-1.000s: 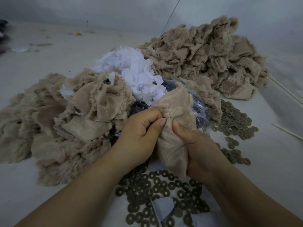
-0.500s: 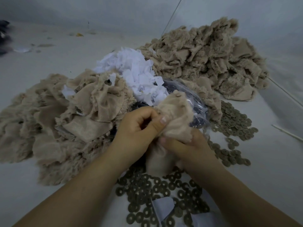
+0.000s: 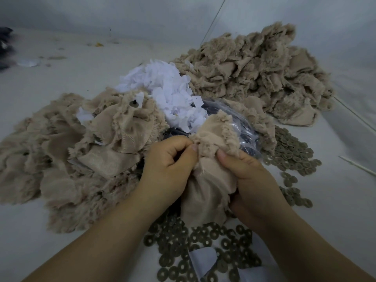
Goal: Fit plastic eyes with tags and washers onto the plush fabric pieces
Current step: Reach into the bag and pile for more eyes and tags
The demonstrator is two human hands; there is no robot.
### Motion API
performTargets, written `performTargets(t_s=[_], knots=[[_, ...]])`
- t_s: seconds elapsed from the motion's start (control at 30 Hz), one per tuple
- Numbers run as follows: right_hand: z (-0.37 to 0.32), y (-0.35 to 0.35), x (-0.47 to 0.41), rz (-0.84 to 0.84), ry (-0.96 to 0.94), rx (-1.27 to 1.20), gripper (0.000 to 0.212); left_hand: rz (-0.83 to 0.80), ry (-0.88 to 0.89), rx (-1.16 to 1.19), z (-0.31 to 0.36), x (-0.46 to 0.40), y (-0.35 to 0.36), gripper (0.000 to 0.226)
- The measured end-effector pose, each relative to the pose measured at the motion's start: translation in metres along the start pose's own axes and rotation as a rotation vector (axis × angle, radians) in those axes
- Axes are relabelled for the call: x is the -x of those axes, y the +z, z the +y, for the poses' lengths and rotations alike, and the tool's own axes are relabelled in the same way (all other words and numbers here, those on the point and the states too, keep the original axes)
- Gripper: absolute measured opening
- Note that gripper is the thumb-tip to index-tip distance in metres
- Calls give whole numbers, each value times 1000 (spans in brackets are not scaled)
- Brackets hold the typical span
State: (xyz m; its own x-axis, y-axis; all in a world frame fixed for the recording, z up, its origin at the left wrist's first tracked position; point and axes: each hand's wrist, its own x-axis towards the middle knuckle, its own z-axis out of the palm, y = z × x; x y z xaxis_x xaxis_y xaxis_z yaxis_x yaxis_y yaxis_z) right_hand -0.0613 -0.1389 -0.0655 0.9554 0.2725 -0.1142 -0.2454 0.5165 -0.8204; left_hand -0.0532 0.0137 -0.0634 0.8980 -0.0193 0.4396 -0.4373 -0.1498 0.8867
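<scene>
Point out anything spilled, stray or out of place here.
Washers lie scattered loose on the surface, not in any container, some trailing away at the right. A white tag lies among the near washers. Otherwise nothing stands out.

Beige plush piece (image 3: 211,180), crumpled, backing side outward (fuzzy edge on top), hangs upright above scattered dark ring washers (image 3: 203,241); white tags (image 3: 171,94) heaped behind.

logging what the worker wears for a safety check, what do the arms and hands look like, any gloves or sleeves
Both arms are bare as far as the picture shows: no sleeve reaches the forearms. The left hand and the right hand wear no gloves. No ring, watch, bracelet or wrist strap shows on either side. The nails that can be seen, on each thumb, are short and look unpainted. No markings or bandages are visible.
</scene>
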Motion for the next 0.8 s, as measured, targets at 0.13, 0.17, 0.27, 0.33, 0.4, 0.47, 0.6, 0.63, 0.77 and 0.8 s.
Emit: performTargets(t_s=[0.13,0.17,0.27,0.33,0.4,0.47,0.6,0.63,0.77,0.8], knots=[[1,-1,-1,5,0,72,38,-21,45,-34,1,1,-2,43],[2,-2,-1,20,-9,99,39,-20,41,-82,1,1,-2,46],[4,-4,-1,95,-69,216,31,34,27,-161,1,1,0,37],[5,-5,-2,122,-118,250,21,104,64,-196,1,1,0,27],[3,-5,-1,105,-144,238,24,116,131,-230,1,0,-1,16],[1,-4,0,57,-123,202,30,76,147,-216,2,0,-2,10],[2,0,3,65,-112,242,42,-29,29,-68,3,0,-2,16],[3,0,3,101,-125,272,45,-48,16,-41,3,1,-2,18],[3,-1,3,182,-127,324,54,-57,126,-166,2,1,0,25],[3,-1,3,186,-142,323,53,-48,134,-170,2,1,0,22]])
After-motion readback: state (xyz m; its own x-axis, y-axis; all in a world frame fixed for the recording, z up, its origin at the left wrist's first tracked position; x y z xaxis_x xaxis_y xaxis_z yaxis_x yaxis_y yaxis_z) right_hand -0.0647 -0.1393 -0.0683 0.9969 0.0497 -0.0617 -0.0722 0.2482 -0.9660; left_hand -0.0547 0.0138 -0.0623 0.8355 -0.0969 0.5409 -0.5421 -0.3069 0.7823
